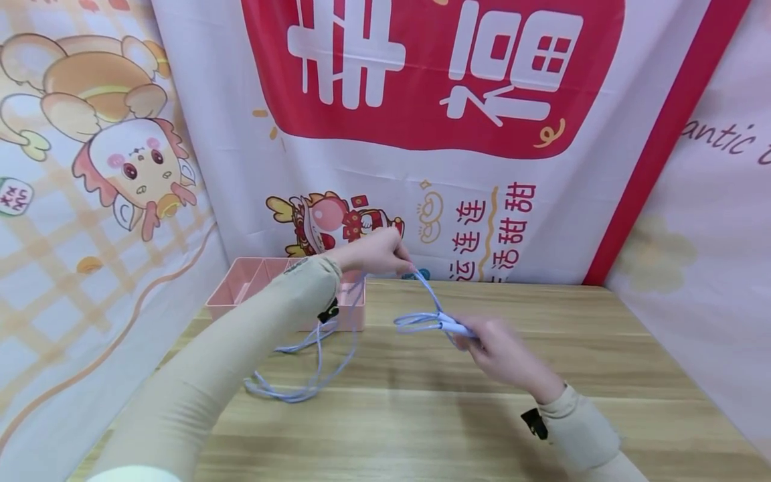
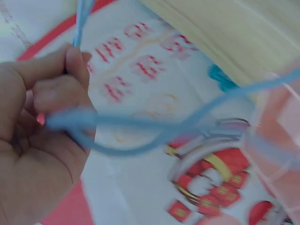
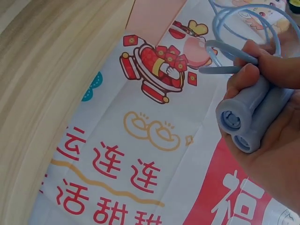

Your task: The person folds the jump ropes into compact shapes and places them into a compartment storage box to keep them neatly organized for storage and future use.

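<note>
A jump rope is stretched between two hands above a tabletop, in what looks like the coiling-up stage of the work. The right hand is closed around the rope's paired handles and a few small loops, which stick out to the left of its fingers. Higher up and to its left, the left hand has its fingers curled, pinching the cord between thumb and fingertip; more cord runs out from below that grip. A loose length trails down to the table under the left forearm, so the coiling appears only partly done. The next move would seem to call for the left hand to bring its cord to the loops while the right keeps its hold.

Left of the left hand and partly hidden by its forearm, a pink divided box sits on the wood-grain table. Beyond both hands hangs a white cloth with bold red lettering; a cartoon-printed sheet covers the wall to their left.
</note>
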`<state>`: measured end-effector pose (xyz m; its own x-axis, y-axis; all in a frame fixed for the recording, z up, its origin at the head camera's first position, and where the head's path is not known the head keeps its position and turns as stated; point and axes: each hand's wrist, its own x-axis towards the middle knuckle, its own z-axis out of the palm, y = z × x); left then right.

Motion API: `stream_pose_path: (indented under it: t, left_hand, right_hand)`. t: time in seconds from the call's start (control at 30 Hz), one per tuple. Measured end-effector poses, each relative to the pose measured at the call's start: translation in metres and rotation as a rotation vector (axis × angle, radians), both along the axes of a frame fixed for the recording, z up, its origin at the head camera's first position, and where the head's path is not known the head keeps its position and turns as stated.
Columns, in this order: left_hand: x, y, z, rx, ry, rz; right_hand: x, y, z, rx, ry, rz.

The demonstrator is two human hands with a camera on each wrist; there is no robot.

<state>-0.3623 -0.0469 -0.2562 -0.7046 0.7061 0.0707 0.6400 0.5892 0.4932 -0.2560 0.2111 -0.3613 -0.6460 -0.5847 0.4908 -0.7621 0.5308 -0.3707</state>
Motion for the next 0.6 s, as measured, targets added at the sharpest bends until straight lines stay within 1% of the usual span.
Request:
stream_pose_path:
  t: [0.1,0.2,0.27,0.37,0.43,0.5,0.53,0.6]
  left_hand:
    - [0.017,0.016,0.008,0.017,0.101,0.001]
    - [0.039,0.03,0.01,0.046,0.194,0.02]
    - [0.053,0.037,0.009,0.074,0.227,0.036]
    - [0.068,0.044,0.003,0.116,0.245,0.069]
    - [0.073,0.047,-0.001,0.145,0.25,0.086]
    - [0.073,0.05,-0.005,0.173,0.268,0.104]
    - [0.072,0.051,-0.007,0.189,0.277,0.104]
    - [0.07,0.053,-0.01,0.216,0.302,0.073]
  right_hand:
    - [-0.001,-0.004,-0.001,0.054,-0.004,-0.032]
    - [-0.002,-0.006,-0.003,0.069,-0.041,-0.074]
    - [-0.002,-0.006,-0.003,0.054,-0.054,-0.108]
    - [-0.002,-0.005,-0.003,0.014,-0.017,-0.155]
    - [-0.002,-0.004,-0.003,-0.009,0.034,-0.19]
    - [-0.001,-0.003,-0.003,-0.021,0.07,-0.214]
    - [-0.001,-0.002,-0.003,-0.019,0.088,-0.224]
    - [-0.001,-0.001,-0.005,0.003,0.096,-0.229]
